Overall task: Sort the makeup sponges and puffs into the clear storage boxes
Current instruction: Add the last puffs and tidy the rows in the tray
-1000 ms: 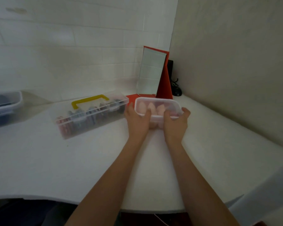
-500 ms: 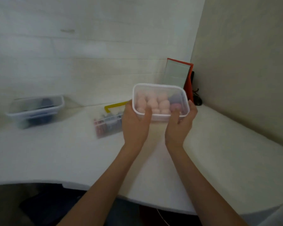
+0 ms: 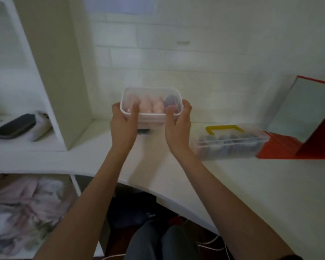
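A clear storage box (image 3: 151, 91) with a lid is held up above the white desk (image 3: 251, 184), a little in front of the back wall. Inside it lie several pink egg-shaped sponges (image 3: 154, 106) and a purple one (image 3: 170, 101). My left hand (image 3: 123, 124) grips the box's left end with the thumb over the lid. At the right end, my right hand (image 3: 178, 126) grips it the same way. Just under the box something dark shows on the desk, mostly hidden.
A long clear case with a yellow handle (image 3: 229, 141) lies on the desk to the right. Beyond it stands a red-framed mirror (image 3: 300, 117). A white shelf unit (image 3: 51, 72) at the left holds a dark pouch (image 3: 13, 126). Cloth (image 3: 23, 212) sits below the desk.
Both hands have carried the box leftward, and the view has swung left with it. The yellow-handled case and the mirror now lie to the right, and the shelf unit has come into view.
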`<state>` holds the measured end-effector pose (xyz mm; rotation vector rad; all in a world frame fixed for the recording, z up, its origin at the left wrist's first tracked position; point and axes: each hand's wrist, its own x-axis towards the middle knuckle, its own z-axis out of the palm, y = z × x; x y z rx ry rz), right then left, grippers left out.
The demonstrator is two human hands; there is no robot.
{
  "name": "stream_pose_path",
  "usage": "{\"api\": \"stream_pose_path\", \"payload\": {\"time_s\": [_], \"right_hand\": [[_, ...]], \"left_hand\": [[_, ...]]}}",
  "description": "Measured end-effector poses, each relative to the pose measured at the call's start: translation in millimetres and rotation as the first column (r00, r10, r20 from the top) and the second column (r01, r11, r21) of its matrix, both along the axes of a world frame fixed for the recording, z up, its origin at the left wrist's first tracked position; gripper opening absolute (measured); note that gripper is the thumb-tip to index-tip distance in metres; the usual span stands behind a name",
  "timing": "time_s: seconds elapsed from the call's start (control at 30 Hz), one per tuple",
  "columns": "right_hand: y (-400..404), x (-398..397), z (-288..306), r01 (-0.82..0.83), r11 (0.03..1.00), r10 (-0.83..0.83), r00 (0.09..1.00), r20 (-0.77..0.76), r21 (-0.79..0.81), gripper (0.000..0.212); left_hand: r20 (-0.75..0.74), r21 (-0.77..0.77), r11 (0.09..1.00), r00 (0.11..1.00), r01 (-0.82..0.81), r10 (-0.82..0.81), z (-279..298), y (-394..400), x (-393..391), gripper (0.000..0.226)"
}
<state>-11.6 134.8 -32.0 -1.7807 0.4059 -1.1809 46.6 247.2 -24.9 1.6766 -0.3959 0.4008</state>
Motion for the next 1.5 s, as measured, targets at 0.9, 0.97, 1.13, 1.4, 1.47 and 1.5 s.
{"api": "stream_pose_path", "payload": {"time_s": [0.9, 0.97, 1.13, 1.4, 1.47, 1.5], "right_hand": [[36, 167, -36, -0.278, 0.920, 0.271, 0.960, 0.065, 0.275, 0.066], [57, 180, -34, -0.302, 0.915, 0.296, 0.953, 0.064, 0.267, 0.068], [69, 192, -32, -0.244, 0.948, 0.243, 0.970, 0.031, 0.203, 0.078], [81, 192, -35, -0.186, 0.952, 0.146, 0.974, 0.174, 0.244, 0.078], [82, 196, -37, -0.176, 0.944, 0.130, 0.976, 0.177, 0.278, 0.074], [81, 199, -38, -0.175, 0.942, 0.132, 0.978, 0.163, 0.285, 0.071]], "left_hand": [[-0.039, -0.067, 0.956, 0.958, -0.287, 0.285, -75, 4, 169, 0.045], [-0.079, -0.040, 0.919, 0.918, -0.393, 0.389, -76, 13, 172, 0.048], [-0.059, 0.155, 0.767, 0.769, -0.622, 0.636, -69, 11, 167, 0.057], [0.080, 0.214, 0.609, 0.635, -0.764, 0.769, -70, 9, 151, 0.058], [0.012, 0.197, 0.711, 0.727, -0.675, 0.686, -73, 6, 150, 0.055], [-0.047, 0.177, 0.779, 0.786, -0.601, 0.617, -75, 5, 150, 0.053]]}}
